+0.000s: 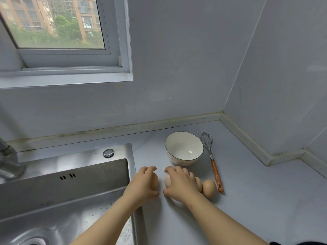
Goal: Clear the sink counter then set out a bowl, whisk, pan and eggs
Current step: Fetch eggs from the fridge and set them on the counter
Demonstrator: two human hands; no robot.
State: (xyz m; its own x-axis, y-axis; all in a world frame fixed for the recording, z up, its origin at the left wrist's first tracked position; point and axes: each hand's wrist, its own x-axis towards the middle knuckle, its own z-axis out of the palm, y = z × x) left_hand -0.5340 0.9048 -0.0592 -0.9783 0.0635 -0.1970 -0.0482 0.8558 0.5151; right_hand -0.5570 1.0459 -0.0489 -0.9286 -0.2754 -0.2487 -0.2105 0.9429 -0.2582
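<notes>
On the desk (pixel 247 200) beside the sink (pixel 70 191), the left hand (pixel 141 186) curls round one egg (pixel 155 182) and the right hand (pixel 182 183) round a second egg (pixel 167 181). Two loose eggs (pixel 209 188) lie just right of it. Eggs are likely light, brittle and ready to roll, so cup each gently round its middle. Behind stand the bowl (pixel 184 147) and whisk (pixel 213 163); no pan shows.

Pale grey walls (pixel 177 59) meet in a corner at the right, and a raised ledge (pixel 123 129) runs along their foot. A white-framed window (pixel 62 41) sits at upper left (orange apartment blocks and green trees show through it), giving soft daylight. Below lies a grey counter (pixel 256 200). A stainless steel sink (pixel 70 191) is set into its left side, with a faucet (pixel 8 167) at the far left.
</notes>
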